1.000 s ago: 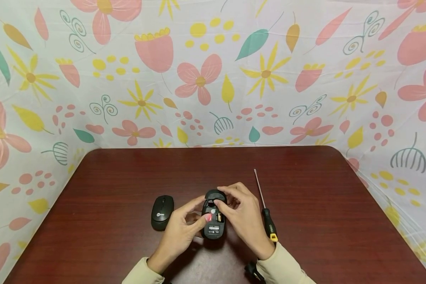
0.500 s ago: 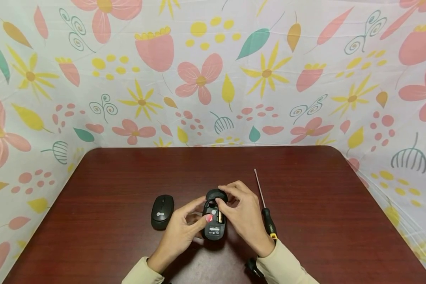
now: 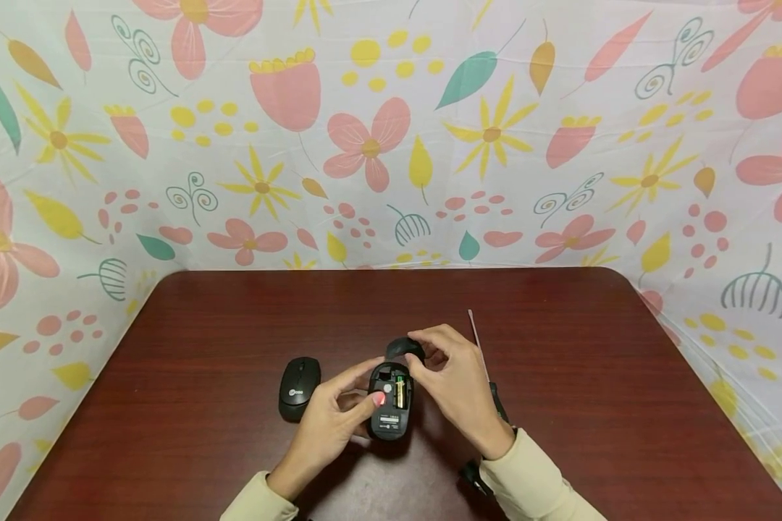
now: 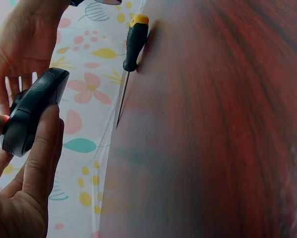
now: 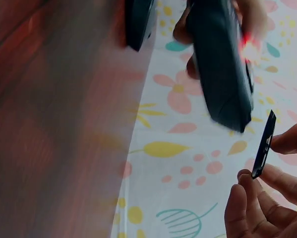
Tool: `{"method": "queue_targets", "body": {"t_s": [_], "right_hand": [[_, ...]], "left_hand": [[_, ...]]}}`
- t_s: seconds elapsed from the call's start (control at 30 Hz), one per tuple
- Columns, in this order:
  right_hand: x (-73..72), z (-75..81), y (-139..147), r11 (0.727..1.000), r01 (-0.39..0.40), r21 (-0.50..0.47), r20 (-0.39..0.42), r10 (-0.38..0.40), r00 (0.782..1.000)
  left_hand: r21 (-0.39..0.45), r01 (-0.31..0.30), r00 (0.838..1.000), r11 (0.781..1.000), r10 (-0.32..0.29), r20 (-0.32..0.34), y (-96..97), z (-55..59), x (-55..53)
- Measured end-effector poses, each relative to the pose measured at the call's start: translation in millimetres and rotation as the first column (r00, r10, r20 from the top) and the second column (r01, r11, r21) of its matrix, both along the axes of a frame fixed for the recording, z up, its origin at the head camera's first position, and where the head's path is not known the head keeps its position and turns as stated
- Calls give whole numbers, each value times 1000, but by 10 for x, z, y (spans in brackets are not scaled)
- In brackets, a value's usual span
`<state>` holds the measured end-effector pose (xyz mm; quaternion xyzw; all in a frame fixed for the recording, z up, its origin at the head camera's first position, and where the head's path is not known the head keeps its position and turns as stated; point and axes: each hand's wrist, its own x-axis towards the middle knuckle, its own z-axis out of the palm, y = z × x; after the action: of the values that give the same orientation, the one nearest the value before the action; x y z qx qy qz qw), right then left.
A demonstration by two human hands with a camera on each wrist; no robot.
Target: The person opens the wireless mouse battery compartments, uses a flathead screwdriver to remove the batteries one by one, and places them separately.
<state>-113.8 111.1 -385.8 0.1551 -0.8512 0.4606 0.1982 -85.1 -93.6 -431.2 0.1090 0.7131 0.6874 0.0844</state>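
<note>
My left hand (image 3: 331,420) grips a black computer mouse (image 3: 391,423) with its underside turned up, the thumb lying across the base beside a red glow. A battery (image 3: 400,392) sits in the mouse's uncovered compartment. Just beyond the mouse's far end, my right hand (image 3: 452,380) pinches the black battery cover (image 3: 404,348) between thumb and fingers. In the right wrist view the cover (image 5: 265,144) appears as a thin plate, apart from the mouse (image 5: 220,69). The left wrist view shows the mouse (image 4: 33,111) from its side.
A second black mouse (image 3: 299,388) lies upright on the dark red table (image 3: 202,347), left of my left hand. Right of my right hand lies a screwdriver (image 4: 137,42) with a black and yellow handle, partly hidden in the head view. Patterned cloth (image 3: 365,145) hangs behind the table.
The battery cover has come off the mouse, moving away toward the far right with my right hand. The battery now shows fully. My left hand still holds the mouse in nearly the same place.
</note>
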Motion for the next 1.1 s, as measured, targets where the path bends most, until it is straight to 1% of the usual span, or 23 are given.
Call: {"method": "queue_targets", "body": {"t_s": [0.17,0.33,0.43,0.57,0.67,0.73,0.83,0.97,1.03,1.1], "right_hand": [[-95,-30,96,998,-31,56,-11,32,999],[-220,-68,205,986,-69,155,6,69,998],[-305,-89,260,969,-88,233,34,82,996],[-423,-125,315,940,-115,320,109,84,990],[-511,-158,333,918,-145,368,159,91,983],[-568,-178,328,900,-179,398,172,118,978],[-644,-201,287,860,-230,455,175,166,970],[-734,-223,230,787,-296,541,198,222,955],[-777,-230,210,753,-334,567,224,249,942],[-822,-240,192,724,-365,585,246,271,931]], "left_hand": [[3,-8,1000,1000,8,-7,-66,-6,-6],[13,-6,1000,1000,6,4,-104,2,-7],[17,-2,1000,1000,1,8,-113,14,-7],[17,14,1000,1000,-14,14,-112,27,-7],[20,26,1000,999,-26,17,-112,31,-3],[25,29,999,999,-29,20,-115,32,-4],[29,31,999,999,-31,25,-127,36,-7],[27,34,999,999,-35,29,-136,38,-8],[33,38,999,999,-39,29,-136,37,-6],[39,44,999,998,-45,29,-137,34,-5]]}}
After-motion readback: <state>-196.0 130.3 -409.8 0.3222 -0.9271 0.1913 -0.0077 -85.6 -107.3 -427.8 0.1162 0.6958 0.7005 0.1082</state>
